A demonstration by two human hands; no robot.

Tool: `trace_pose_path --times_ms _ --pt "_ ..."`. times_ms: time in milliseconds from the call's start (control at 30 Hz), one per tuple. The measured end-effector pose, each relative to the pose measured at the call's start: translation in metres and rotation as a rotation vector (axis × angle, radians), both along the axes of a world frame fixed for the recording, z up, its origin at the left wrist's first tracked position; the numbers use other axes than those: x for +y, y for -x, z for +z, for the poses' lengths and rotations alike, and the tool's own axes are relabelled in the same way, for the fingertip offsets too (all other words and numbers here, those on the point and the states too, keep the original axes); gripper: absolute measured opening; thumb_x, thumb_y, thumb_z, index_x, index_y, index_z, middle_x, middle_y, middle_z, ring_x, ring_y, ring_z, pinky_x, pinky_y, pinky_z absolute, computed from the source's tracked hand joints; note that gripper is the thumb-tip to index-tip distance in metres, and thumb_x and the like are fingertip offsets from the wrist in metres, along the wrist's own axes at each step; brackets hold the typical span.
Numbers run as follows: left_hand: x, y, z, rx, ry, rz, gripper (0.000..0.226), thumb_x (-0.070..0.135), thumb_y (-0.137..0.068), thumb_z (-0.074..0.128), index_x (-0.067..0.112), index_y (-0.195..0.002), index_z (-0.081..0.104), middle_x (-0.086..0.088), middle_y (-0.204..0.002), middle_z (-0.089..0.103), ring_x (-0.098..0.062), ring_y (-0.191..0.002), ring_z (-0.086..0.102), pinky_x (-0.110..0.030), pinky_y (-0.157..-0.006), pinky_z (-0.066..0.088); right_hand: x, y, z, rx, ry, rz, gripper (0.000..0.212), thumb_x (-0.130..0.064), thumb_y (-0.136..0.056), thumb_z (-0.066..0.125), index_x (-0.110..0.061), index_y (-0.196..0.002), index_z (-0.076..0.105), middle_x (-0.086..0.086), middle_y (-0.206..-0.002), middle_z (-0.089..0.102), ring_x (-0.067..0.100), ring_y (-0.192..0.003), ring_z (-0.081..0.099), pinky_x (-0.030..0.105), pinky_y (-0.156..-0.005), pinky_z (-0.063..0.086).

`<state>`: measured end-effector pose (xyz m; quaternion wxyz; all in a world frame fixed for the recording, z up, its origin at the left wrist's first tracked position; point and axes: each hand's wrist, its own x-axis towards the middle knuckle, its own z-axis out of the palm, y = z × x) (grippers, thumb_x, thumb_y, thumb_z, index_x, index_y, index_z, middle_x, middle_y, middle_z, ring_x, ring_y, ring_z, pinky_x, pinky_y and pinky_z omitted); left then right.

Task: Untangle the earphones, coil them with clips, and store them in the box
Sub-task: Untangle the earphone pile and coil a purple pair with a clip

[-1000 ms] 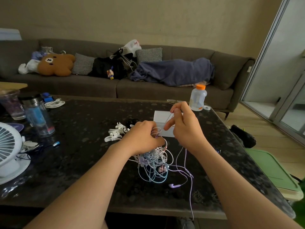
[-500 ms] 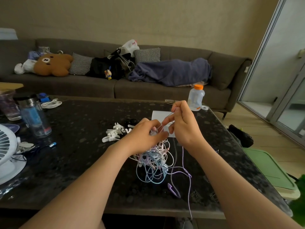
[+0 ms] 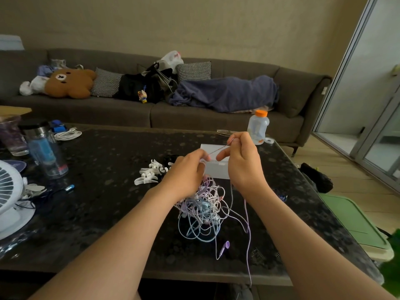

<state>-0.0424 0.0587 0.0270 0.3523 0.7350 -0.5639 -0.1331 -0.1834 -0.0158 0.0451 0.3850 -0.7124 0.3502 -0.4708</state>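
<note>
Both hands are up over the dark stone table (image 3: 104, 213), centre-right. The left hand (image 3: 186, 174) has its fingers curled into the top of the earphone tangle (image 3: 203, 211), with thumb and forefinger pinching one thin cord (image 3: 218, 149). The right hand (image 3: 242, 163) is slightly higher and farther, fingers curled, pinching the same cord at its upper end. The cord runs taut between the two hands. The tangle is a mix of white, pale blue and lilac wire. It hangs from the left hand and its lower loops rest on the table near the front edge. One purple earbud (image 3: 225, 246) lies loose on the table at the near side, and a lilac lead trails off over the near edge. The white box (image 3: 216, 172) sits on the table just behind the hands, partly hidden by them; I can't tell whether its lid is on. A pile of white clips (image 3: 149, 173) lies just left of the left hand. Further off are an orange-capped bottle (image 3: 258, 126) at the far right edge, a blue tumbler (image 3: 46, 152) and a coiled white cable (image 3: 67, 134) at far left, and a white fan (image 3: 8, 195) at near left. A sofa (image 3: 121, 113) stands behind the table with a bear cushion (image 3: 69, 83) on it.
</note>
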Motion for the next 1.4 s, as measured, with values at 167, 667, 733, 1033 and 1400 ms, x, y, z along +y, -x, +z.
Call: trace_pose_path --times_ms 167,667,733,1033,1400 --pt "0.0 -0.004 0.001 -0.103 -0.163 0.085 0.032 0.014 -0.11 0.04 0.038 -0.12 0.059 0.009 -0.115 0.064 -0.022 -0.116 0.06 -0.056 -0.11 0.043 -0.004 0.005 0.002 0.015 0.039 -0.137 0.021 -0.027 -0.116 0.035 -0.02 -0.11 0.054 -0.001 -0.079 0.072 0.007 -0.062 0.061 0.027 -0.057 0.047" --pt "0.005 0.008 0.02 -0.527 -0.517 0.001 0.049 -0.008 -0.088 0.07 0.035 -0.113 0.07 -0.002 -0.14 0.044 -0.028 -0.134 0.042 -0.04 -0.103 0.047 0.009 0.029 0.03 0.247 0.006 0.071 0.034 -0.014 -0.105 0.043 -0.027 -0.134 0.055 -0.01 -0.099 0.069 0.005 -0.089 0.063 0.022 -0.074 0.05" --pt "-0.004 0.012 0.02 -0.508 -0.564 0.02 0.036 -0.008 -0.088 0.072 0.027 -0.092 0.066 -0.004 -0.133 0.052 -0.025 -0.112 0.062 -0.034 -0.082 0.054 0.007 0.033 0.03 0.322 -0.005 0.132 0.045 -0.002 -0.101 0.041 -0.027 -0.139 0.047 -0.004 -0.109 0.068 0.01 -0.097 0.063 0.023 -0.076 0.049" --pt "0.012 0.02 0.027 -0.353 -0.435 -0.036 0.035 -0.002 -0.095 0.061 0.025 -0.118 0.06 -0.003 -0.137 0.036 -0.024 -0.111 0.055 -0.031 -0.08 0.051 0.005 0.043 0.023 0.483 -0.004 0.252 0.064 0.004 -0.098 0.049 -0.031 -0.151 0.037 -0.002 -0.119 0.062 0.016 -0.088 0.067 0.02 -0.064 0.051" --pt "0.001 0.045 0.031 0.343 -0.023 -0.332 0.056 0.01 -0.093 0.078 0.029 -0.138 0.051 -0.001 -0.115 0.077 -0.013 -0.1 0.076 -0.036 -0.095 0.06 0.011 0.05 0.03 0.418 0.202 0.217 0.056 0.011 -0.093 0.047 -0.024 -0.136 0.044 -0.001 -0.103 0.067 0.009 -0.094 0.066 0.02 -0.069 0.056"
